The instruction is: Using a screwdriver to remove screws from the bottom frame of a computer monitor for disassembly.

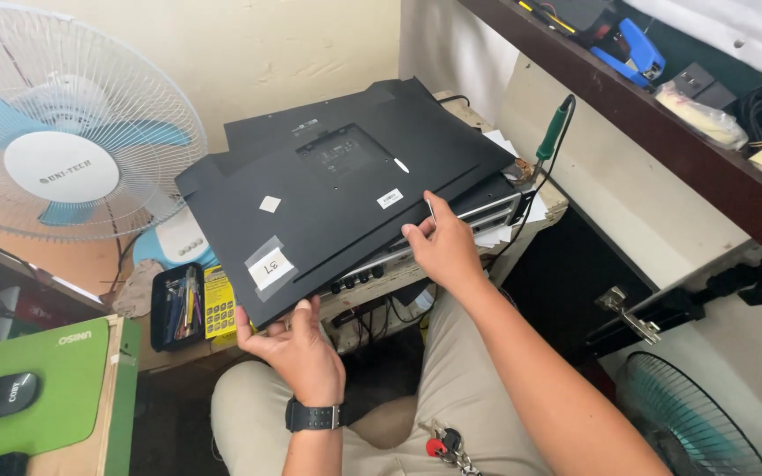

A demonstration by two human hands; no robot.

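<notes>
Over the lap, flat matte black monitor back panel (346,198), left hand (297,348) gripping its corner, right hand (441,247) pinching its edge.

Fan (63,141) closed the left; shelf (663,132) and wall hemmed the right. Black panel (337,194) covered the worktop (549,204). Open room lay only below, above the lap.

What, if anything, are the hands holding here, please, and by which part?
A black monitor back cover: the left hand grips its near corner, the right hand its near edge.
</notes>
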